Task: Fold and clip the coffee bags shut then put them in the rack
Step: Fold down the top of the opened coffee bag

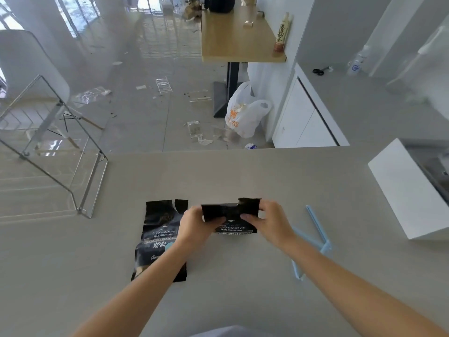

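Note:
Both hands hold a black coffee bag [232, 216] above the grey table, its torn top bent over toward me. My left hand [196, 223] pinches the bag's left edge and my right hand [268, 220] pinches the right edge. A second black coffee bag [159, 235] lies flat on the table to the left, partly under my left forearm, its top torn open. Two light blue sealing clips [315, 235] lie on the table right of my right hand. A clear rack with a metal frame [58, 147] stands at the table's far left.
A white box [403, 190] sits at the table's right edge. Beyond the far edge of the table [218, 152] is a littered floor with a white plastic bag [245, 113], a wooden side table and a white counter.

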